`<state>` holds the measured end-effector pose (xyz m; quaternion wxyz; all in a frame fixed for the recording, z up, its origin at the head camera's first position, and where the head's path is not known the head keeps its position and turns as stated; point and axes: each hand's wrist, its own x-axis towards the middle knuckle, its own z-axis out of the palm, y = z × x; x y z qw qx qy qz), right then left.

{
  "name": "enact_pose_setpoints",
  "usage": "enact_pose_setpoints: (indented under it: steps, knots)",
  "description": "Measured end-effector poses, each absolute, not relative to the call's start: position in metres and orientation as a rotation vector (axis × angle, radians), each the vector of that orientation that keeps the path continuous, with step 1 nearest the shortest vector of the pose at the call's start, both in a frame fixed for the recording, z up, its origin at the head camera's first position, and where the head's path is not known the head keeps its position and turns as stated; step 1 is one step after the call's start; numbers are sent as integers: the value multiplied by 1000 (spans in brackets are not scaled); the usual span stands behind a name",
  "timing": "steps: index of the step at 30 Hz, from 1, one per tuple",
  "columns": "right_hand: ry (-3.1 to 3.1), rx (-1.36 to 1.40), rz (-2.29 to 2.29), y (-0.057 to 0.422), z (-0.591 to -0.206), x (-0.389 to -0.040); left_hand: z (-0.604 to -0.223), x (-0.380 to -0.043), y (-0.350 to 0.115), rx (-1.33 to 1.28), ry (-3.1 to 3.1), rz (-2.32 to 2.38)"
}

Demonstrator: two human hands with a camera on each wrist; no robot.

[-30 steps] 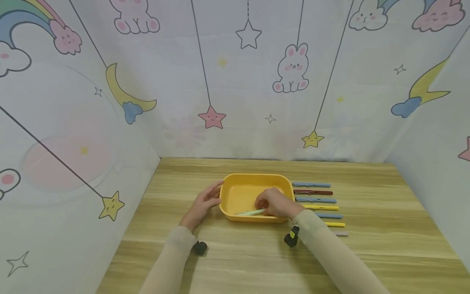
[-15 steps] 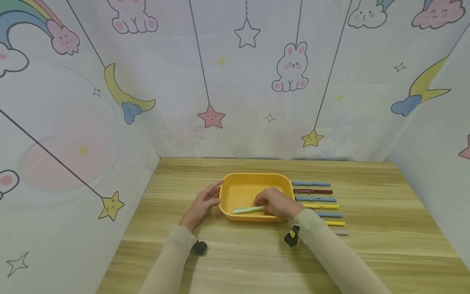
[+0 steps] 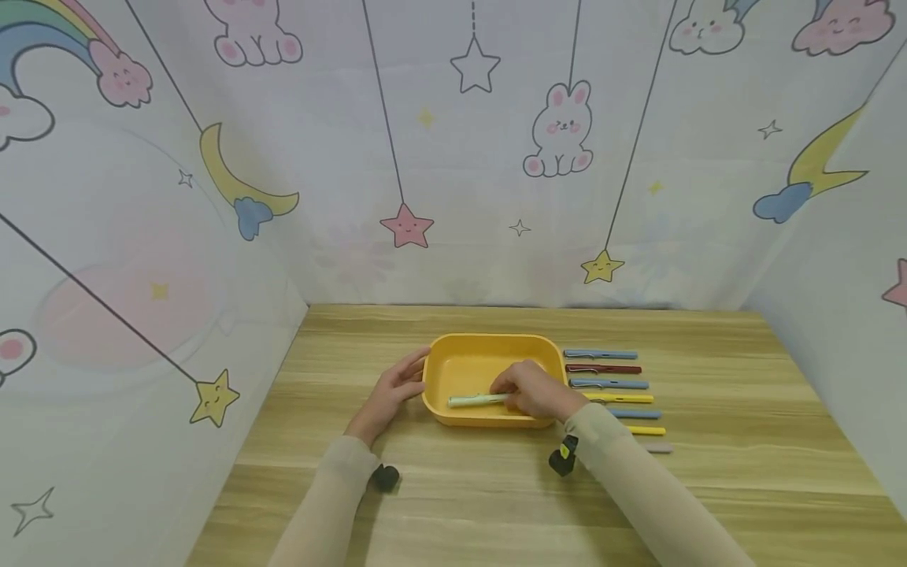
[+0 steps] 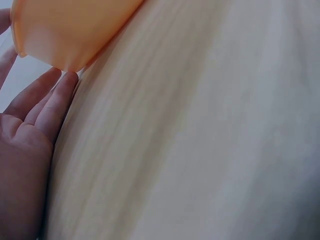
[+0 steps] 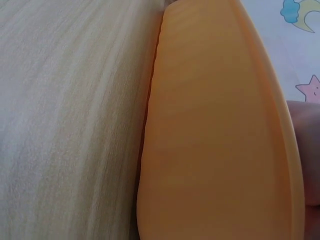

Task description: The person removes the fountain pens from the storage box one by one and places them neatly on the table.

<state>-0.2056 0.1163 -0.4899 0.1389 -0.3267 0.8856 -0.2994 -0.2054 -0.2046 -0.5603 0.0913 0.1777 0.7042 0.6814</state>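
In the head view a yellow plastic box [image 3: 460, 370] with rounded corners stands on the table. My left hand [image 3: 383, 396] touches its left end with fairly straight fingers. The left wrist view shows fingertips [image 4: 67, 80] against the box's outer wall. Inside the box, my right hand [image 3: 536, 391] pinches a pale green pen [image 3: 471, 401] with curled fingers. The pen lies nearly level, its clip end pointing left and its right end hidden by the hand. From the right wrist, the box's front wall [image 5: 215, 125] covers the pen and most of the hand.
Right of the box several pens lie in a column: a blue pen [image 3: 602, 354] at the back, a dark red pen [image 3: 605, 369], then blue, yellow [image 3: 627, 399] and a greyish one [image 3: 659, 449] in front. My right forearm partly covers the nearer ones. Patterned curtains surround the wooden table [image 3: 460, 504].
The green pen has shifted slightly back from the box's front wall and turned, showing more of its barrel and clip. My right hand moved very little; the left hand stayed at the box.
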Motion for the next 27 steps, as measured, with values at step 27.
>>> enact_pose_setpoints:
  steps: [27]
  knots:
    - [2807, -768, -993, 119, -479, -199, -557, -203, -205, 495, 2122, 1994]
